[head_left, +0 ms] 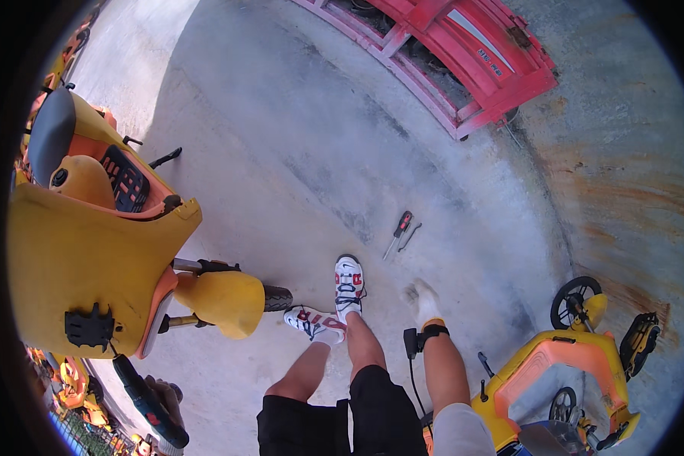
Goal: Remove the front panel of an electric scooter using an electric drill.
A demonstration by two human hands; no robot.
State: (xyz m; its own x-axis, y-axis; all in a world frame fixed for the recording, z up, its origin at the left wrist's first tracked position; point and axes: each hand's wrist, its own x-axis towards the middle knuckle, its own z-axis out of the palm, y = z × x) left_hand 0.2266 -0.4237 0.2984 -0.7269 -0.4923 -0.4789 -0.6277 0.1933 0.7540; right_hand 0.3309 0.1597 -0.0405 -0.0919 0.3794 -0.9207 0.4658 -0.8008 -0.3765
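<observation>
At the lower left, my left hand (167, 403) is wrapped around a dark cordless drill (146, 401) with a red mark. The drill's bit end points at the front panel of a yellow scooter (76, 258), close beside a black bracket (90, 328); whether it touches cannot be made out. My right hand (424, 300), in a white glove with greyish fingertips, hangs over the concrete floor. Its fingers are smeared by motion. A screwdriver (400, 229) with a red and black handle lies on the floor, and a thin dark bent tool (410, 236) is next to it.
The scooter's yellow front fender (228, 300) and wheel reach toward my shoes (348, 281). Another yellow scooter (520, 372) is at lower right. A red metal frame (463, 68) stands at the far side, by a rust-stained wall (623, 175). A cabled black device (412, 343) is strapped to my right wrist.
</observation>
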